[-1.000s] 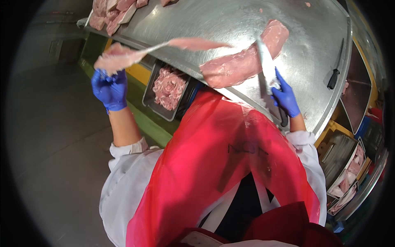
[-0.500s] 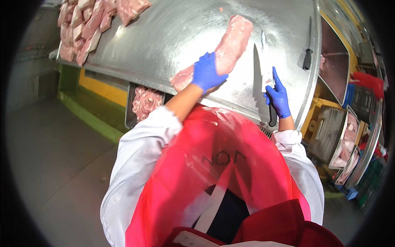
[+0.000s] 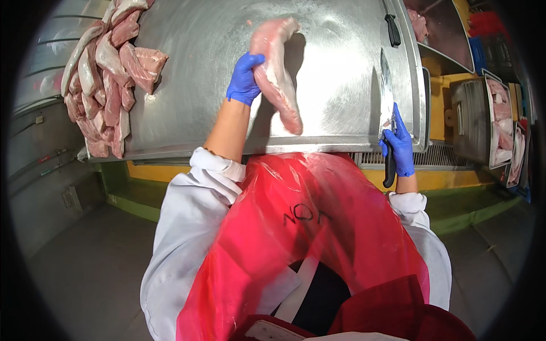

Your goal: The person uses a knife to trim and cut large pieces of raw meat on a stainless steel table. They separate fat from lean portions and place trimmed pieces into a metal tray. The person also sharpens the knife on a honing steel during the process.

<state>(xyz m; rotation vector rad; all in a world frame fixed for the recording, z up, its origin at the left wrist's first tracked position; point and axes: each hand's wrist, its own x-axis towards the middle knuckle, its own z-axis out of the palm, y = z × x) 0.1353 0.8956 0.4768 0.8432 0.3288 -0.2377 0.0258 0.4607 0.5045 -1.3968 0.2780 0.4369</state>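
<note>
A long piece of raw pork loin [image 3: 274,62], pink with a pale strip of fat, hangs a little above the steel table [image 3: 193,102], its shadow cast to its right and below. My blue-gloved left hand [image 3: 244,79] grips it from the left side; the fingers behind the meat are hidden. My right hand [image 3: 400,145], also in a blue glove, is wrapped round the black handle of a knife [image 3: 387,85]. The forefinger stretches along the blade, which points away from me over the table's right part. Meat and knife are apart.
Several pork pieces [image 3: 105,79] are heaped at the table's left. A second black-handled tool [image 3: 392,30] lies near the far right edge. Beyond that edge stand a steel bin [image 3: 441,28] with meat and trays of meat [image 3: 500,119]. A raised rim [image 3: 318,142] borders the near side.
My left hand has taken hold of the pork, lifted and turned it, where before it lay flat on top. The right hand keeps the knife. My view has swung round to the left.
</note>
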